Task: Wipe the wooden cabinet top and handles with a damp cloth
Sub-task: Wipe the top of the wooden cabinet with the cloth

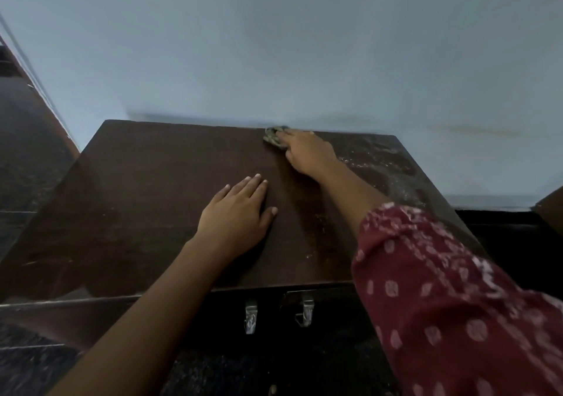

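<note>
The dark wooden cabinet top fills the middle of the view. My right hand reaches to the far edge near the wall and presses a small greenish cloth onto the wood. Only part of the cloth shows beyond my fingers. My left hand lies flat on the middle of the top, fingers apart, holding nothing. Two metal handles hang on the cabinet front below the near edge. Wet streaks glisten on the right part of the top.
A pale blue wall stands directly behind the cabinet. Dark floor lies to the left and below. A brown furniture corner shows at the right edge. My red patterned sleeve covers the right forearm.
</note>
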